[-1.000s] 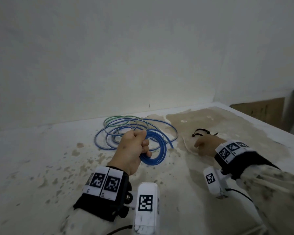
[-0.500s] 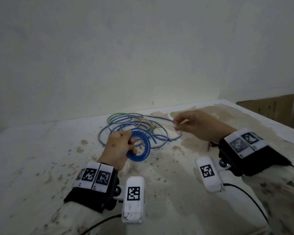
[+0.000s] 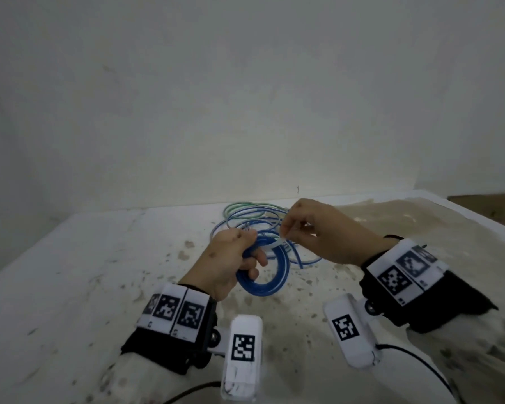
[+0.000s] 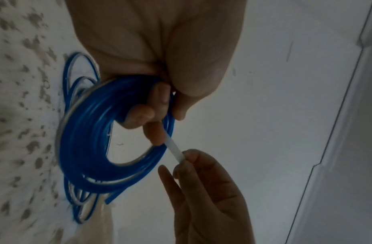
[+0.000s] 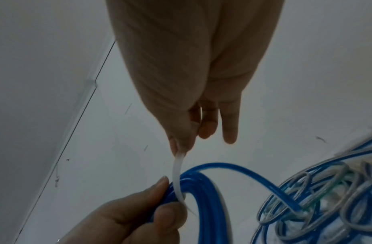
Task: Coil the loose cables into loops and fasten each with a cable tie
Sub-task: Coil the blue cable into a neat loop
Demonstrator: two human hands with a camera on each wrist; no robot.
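1. Blue cable coil (image 3: 263, 275), wound into a tight loop of several turns, is held above the stained white table (image 3: 85, 287).
2. The left hand (image 3: 231, 263) has its fingers curled through and around the coil, gripping the bundled turns.
3. A white cable tie (image 4: 174, 148) runs across the bundle just beside the left fingertips (image 4: 155, 132).
4. The right hand (image 3: 318, 231) pinches the free end of the tie between thumb and forefinger; its other fingers hang straight and apart from it.
5. One strand of the coil trails down to the loose cables (image 3: 254, 217), blue, grey and green, lying in a tangle on the table near the wall (image 3: 245, 97).
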